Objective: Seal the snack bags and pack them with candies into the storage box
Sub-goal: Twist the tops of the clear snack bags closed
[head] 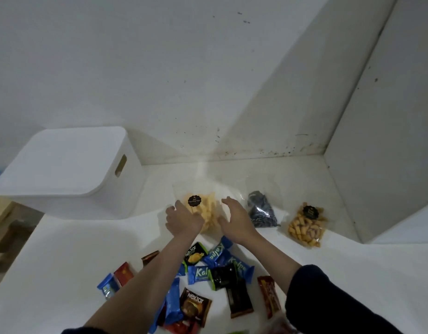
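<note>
Chip bag (207,210) upright on white table (63,249), between both hands. Left hand (183,219) curled against its side; right hand (236,221) open, fingers straight beside it — contact unclear. Recommended: steady base, pinch clear top flat, press seal edge to edge. Storage box (71,169) lidded, left — candies (208,273) nearer.

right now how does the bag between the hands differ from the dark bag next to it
The chip bag holds pale yellow pieces and wears a round black sticker; the dark bag holds dark blue-black bits, no sticker visible. The left hand and right hand flank the chip bag; the dark bag lies untouched. Both are clear plastic.
</note>
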`<state>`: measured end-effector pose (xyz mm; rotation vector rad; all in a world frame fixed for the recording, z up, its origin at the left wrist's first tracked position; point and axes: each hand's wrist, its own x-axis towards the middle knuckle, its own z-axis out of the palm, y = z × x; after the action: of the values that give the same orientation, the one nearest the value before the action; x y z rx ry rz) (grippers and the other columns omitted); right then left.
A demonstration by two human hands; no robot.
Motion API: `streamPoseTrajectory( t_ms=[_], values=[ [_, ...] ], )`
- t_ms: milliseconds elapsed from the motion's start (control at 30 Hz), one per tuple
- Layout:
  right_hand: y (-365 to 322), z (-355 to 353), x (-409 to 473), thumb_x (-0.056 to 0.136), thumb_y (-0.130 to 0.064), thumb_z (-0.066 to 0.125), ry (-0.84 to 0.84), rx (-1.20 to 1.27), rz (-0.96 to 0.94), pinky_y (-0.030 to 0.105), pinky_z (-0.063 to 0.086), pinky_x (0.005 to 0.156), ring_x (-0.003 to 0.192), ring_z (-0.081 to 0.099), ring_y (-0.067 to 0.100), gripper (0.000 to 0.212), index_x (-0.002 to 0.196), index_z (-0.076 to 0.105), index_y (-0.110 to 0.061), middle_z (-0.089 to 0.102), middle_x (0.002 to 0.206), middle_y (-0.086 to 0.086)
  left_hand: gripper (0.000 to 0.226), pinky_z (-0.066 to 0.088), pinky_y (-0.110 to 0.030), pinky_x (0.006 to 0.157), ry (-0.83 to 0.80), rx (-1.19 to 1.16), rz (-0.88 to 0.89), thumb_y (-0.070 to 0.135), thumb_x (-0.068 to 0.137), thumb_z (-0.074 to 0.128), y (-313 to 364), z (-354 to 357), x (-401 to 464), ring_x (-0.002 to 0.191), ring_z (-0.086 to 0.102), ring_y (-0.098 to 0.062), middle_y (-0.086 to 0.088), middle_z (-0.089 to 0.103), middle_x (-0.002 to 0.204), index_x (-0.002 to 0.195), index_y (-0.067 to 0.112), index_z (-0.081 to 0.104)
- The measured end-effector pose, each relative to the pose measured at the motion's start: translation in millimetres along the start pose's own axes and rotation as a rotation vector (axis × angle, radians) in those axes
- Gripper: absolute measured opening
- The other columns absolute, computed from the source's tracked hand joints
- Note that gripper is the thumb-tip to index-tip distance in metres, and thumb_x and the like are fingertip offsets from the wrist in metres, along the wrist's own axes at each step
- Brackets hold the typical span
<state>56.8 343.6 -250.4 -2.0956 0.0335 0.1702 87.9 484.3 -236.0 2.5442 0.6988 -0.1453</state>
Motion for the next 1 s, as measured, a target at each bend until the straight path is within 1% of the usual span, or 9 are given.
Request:
streamPoseTrajectory(
  t_ms=[100,200,333,433,533,700,833,900,1000],
  values=[
    [7,-30,4,0.091,-0.014,0.054,0.327,-0.014,-0.047,0.017,0.030,0.098,0.119,0.048,0.023,0.043,0.132,0.046,-0.005,0.047,0.133,0.013,0.055,0.042,-0.039,0.101,0.117,-0.200,0.327,0.017,0.084,0.060,23,16,-11,0.122,0.046,-0.030,-0.016,0.040,0.136,0.135,0.004,0.043],
    [20,-58,13,0.090,-0.013,0.052,0.487,-0.025,0.111,0.022,0.037,0.092,0.111,0.050,0.025,0.046,0.134,0.042,-0.006,0.044,0.132,0.016,0.050,0.042,-0.029,0.096,-0.081,-0.374,0.384,0.016,0.089,0.056,55,34,-25,0.120,0.049,-0.025,-0.014,0.044,0.133,0.136,0.003,0.042],
    [36,-70,19,0.090,-0.019,0.054,0.328,-0.068,0.325,0.034,0.040,0.098,0.121,0.048,0.033,0.058,0.142,0.031,-0.009,0.041,0.138,0.019,0.048,0.041,-0.029,0.089,-0.518,-0.402,0.119,0.027,0.092,0.052,86,59,-31,0.115,0.052,-0.027,-0.012,0.052,0.128,0.133,0.003,0.042],
    [43,-68,14,0.089,-0.013,0.054,0.251,-0.036,0.312,0.031,0.040,0.098,0.121,0.050,0.030,0.057,0.142,0.034,-0.010,0.048,0.136,0.017,0.035,0.045,-0.032,0.086,-0.602,-0.379,0.065,0.025,0.088,0.058,90,67,-35,0.106,0.056,-0.028,-0.012,0.054,0.115,0.117,0.005,0.051],
    [43,-67,6,0.089,-0.009,0.054,0.277,0.049,0.252,0.025,0.037,0.096,0.120,0.052,0.026,0.052,0.139,0.039,-0.011,0.052,0.134,0.012,0.055,0.048,-0.033,0.093,-0.571,-0.485,0.037,0.020,0.084,0.066,86,65,-37,0.114,0.055,-0.028,-0.015,0.054,0.126,0.131,0.004,0.043],
    [33,-72,-12,0.092,-0.011,0.053,0.338,0.179,0.138,0.030,0.043,0.099,0.120,0.052,0.021,0.048,0.139,0.041,-0.013,0.052,0.133,0.007,0.044,0.051,-0.029,0.072,-0.495,-0.711,0.156,0.012,0.080,0.073,78,42,-42,0.090,0.060,-0.022,-0.010,0.060,0.103,0.119,0.006,0.054],
    [4,-84,-25,0.092,-0.017,0.057,0.471,0.287,0.019,0.025,0.042,0.092,0.117,0.051,0.015,0.043,0.133,0.046,-0.020,0.048,0.133,0.001,0.038,0.051,-0.020,0.066,-0.245,-0.731,0.418,0.016,0.077,0.075,77,13,-63,0.084,0.061,-0.011,0.000,0.055,0.108,0.109,0.025,0.057],
    [-21,-96,-32,0.089,-0.028,0.062,0.412,0.391,-0.049,0.021,0.050,0.084,0.108,0.059,0.008,0.041,0.129,0.049,-0.028,0.056,0.124,-0.005,0.036,0.052,-0.018,0.068,-0.109,-0.714,0.567,0.017,0.078,0.074,77,-1,-77,0.084,0.061,-0.010,0.004,0.054,0.108,0.102,0.035,0.056],
    [-59,-111,-43,0.084,-0.037,0.066,0.277,0.629,-0.078,0.011,0.051,0.064,0.091,0.066,-0.002,0.044,0.124,0.049,-0.031,0.062,0.112,-0.009,0.031,0.055,-0.027,0.076,0.014,-0.669,0.812,0.018,0.079,0.072,75,-21,-100,0.091,0.059,-0.012,0.003,0.052,0.108,0.108,0.022,0.063]
  ],
)
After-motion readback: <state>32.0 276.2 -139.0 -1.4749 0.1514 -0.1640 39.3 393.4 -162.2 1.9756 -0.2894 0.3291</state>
